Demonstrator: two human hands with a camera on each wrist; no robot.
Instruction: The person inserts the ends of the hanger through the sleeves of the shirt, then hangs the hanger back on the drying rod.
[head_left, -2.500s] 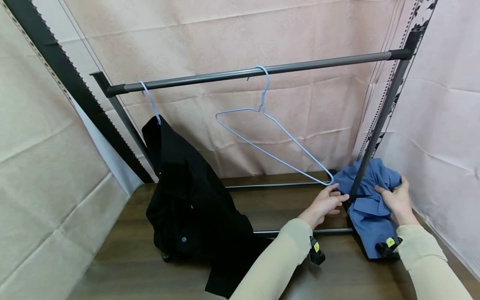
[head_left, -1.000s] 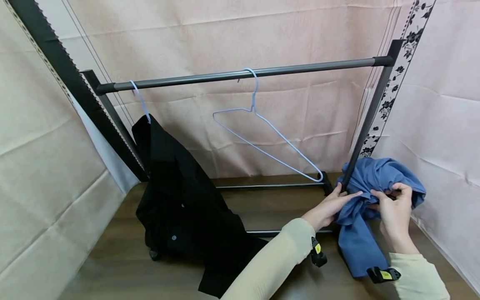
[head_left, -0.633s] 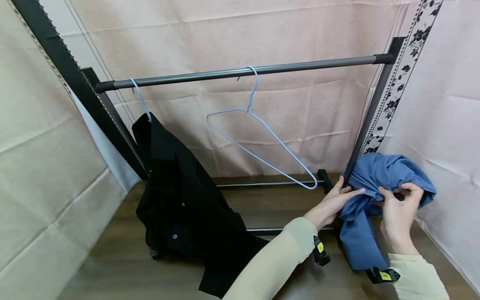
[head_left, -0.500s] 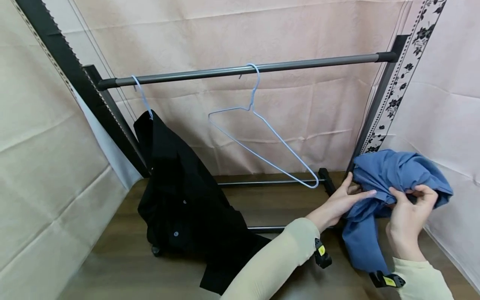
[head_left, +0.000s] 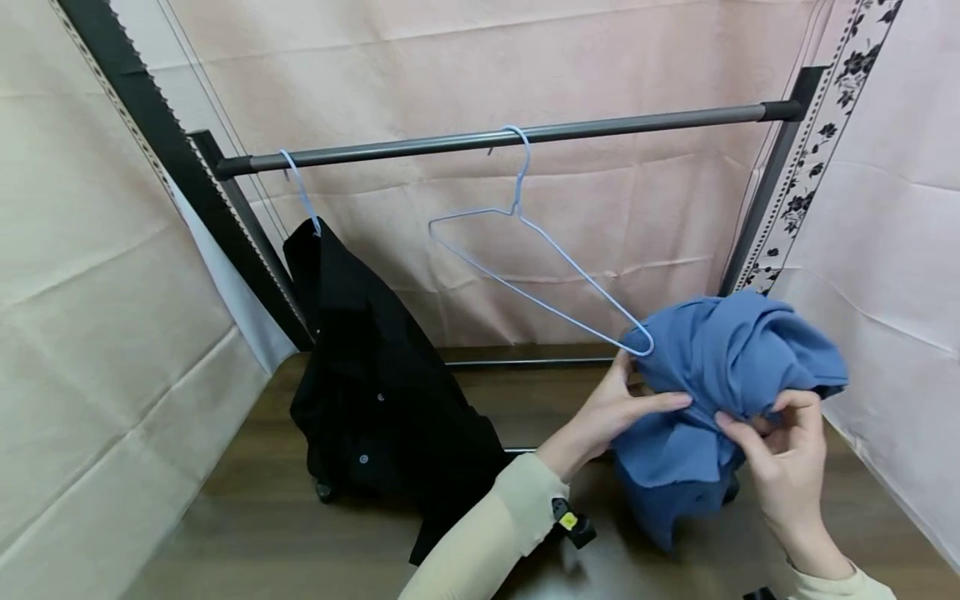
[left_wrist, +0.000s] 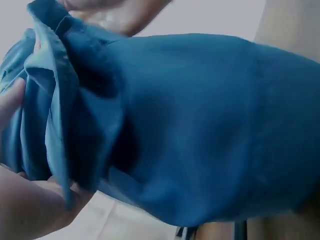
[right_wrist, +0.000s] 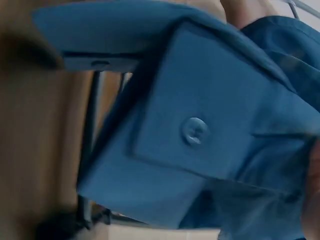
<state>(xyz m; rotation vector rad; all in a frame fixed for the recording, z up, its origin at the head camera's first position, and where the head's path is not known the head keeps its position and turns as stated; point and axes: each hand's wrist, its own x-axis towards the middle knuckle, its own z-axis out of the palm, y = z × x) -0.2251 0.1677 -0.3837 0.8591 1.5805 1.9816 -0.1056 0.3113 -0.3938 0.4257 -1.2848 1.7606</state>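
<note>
Head view: left hand and right hand pinch the bunched blue fabric shirt, fingers nearly closed; apparent step: gathering it; next, presumably, spread its opening.

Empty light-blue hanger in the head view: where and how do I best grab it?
Probably pinch the hanger at its neck, just under the hook, coming from the front. The neck hangs below the bar with nothing in front of it, while the lower right corner overlaps the blue shirt in view. The hook curls over the bar, so likely lift before pulling.
</note>
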